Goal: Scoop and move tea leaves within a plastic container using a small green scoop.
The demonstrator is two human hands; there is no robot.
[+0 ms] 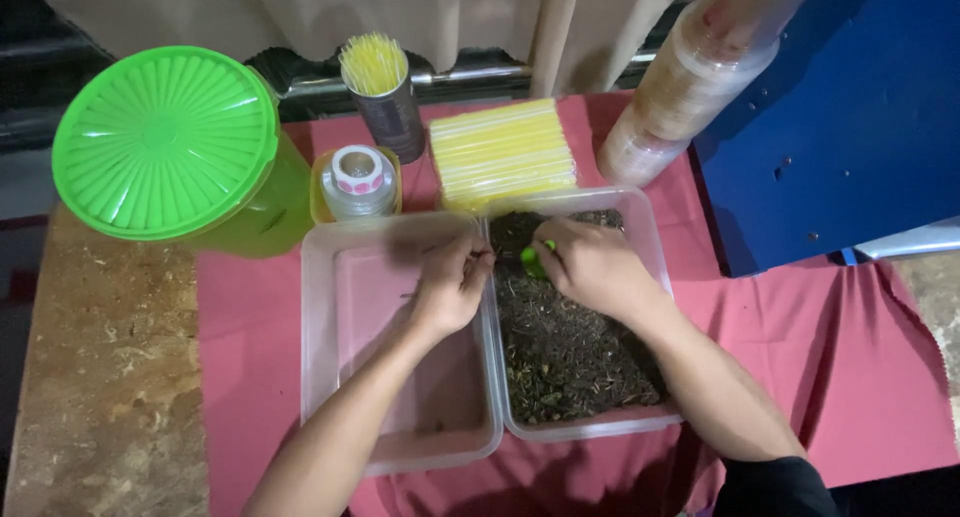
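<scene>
Two clear plastic tubs side by side on red cloth [860, 357] over worktop.
- Right tub [645, 227]: filled with dark dried leaf matter [575, 352].
- Left tub [330, 347]: nearly bare.
- Right hand [592, 267]: over right tub, grip closed on small green scoop [533, 261].
- Left hand [452, 282]: at dividing rims, grip narrow, fingertips pinched; contents not discernible.
- Behind: green-lidded container [165, 142], yellow straw pack [503, 152].

Two clear tubs [400, 447] [640, 217], one green-lidded container [165, 142]
</scene>
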